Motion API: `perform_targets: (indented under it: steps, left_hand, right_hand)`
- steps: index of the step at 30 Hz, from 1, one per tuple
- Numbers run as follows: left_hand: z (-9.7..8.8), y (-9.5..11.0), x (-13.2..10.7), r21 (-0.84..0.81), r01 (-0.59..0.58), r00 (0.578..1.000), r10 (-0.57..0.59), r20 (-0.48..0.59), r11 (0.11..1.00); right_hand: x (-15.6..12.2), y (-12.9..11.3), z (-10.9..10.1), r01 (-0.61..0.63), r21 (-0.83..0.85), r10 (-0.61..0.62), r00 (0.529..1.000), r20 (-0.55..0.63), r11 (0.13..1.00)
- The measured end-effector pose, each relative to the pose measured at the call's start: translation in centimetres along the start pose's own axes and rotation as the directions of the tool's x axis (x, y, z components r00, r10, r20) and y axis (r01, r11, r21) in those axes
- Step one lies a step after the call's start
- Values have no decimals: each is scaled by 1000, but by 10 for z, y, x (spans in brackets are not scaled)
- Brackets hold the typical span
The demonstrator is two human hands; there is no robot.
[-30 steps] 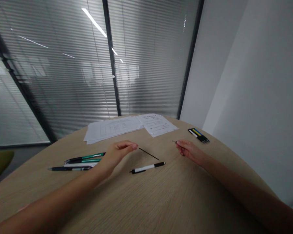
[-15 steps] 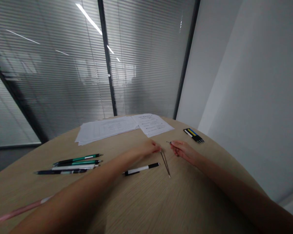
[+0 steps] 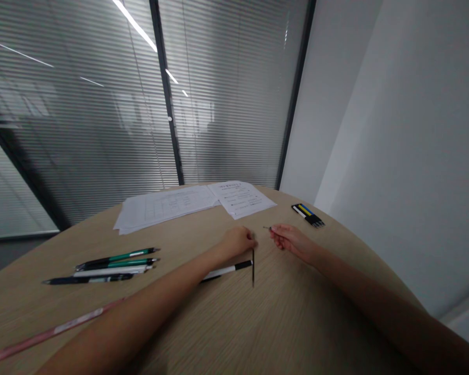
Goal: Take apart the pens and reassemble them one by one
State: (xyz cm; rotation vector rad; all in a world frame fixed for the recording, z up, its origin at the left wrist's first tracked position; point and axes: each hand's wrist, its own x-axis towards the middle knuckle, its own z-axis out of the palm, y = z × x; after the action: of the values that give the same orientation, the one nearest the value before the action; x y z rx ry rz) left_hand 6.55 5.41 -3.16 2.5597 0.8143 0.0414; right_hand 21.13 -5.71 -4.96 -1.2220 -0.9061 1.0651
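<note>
And there's the thin dark rod (image 3: pixel 253 268), straight and needle-slim, dropping almost upright from the fingers (image 3: pixel 250 239) of the left hand (image 3: pixel 236 244), curled in tight around its top end, while its shaft crosses just past the black end of a white-and-black pen (image 3: pixel 226 271) on the pale wood-grain desk (image 3: pixel 297 312)! Just beside it, the right hand (image 3: pixel 291 238) pinches a tiny metal piece (image 3: pixel 266 227) between pressed fingertips (image 3: pixel 276 233), its point aimed toward the rod
</note>
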Motion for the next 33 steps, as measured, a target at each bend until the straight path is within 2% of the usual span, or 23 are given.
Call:
perform_targets:
  steps: [3,7,12,16,21,33]
  left_hand:
    - [1,-2,-1,38,-49,999,50,-13,998]
    - [-9,-3,-9,49,-182,982,184,-36,982]
    - [-25,-2,-18,36,-403,915,403,9,914]
    - [-25,-1,-18,22,-509,859,506,74,861]
    - [-18,-5,-13,20,-551,834,549,58,835]
    - [-15,-13,-7,58,-569,821,571,-16,820]
  right_hand:
    - [1,3,-1,6,-11,-6,1000,3,1000]
    - [2,3,-2,14,-22,-14,1000,11,1000]
    - [0,1,0,18,-39,-17,1000,17,999]
    - [0,1,0,22,-48,-22,1000,10,999]
    - [-1,1,2,21,-54,-20,1000,8,998]
    - [1,2,1,38,-78,-36,999,23,996]
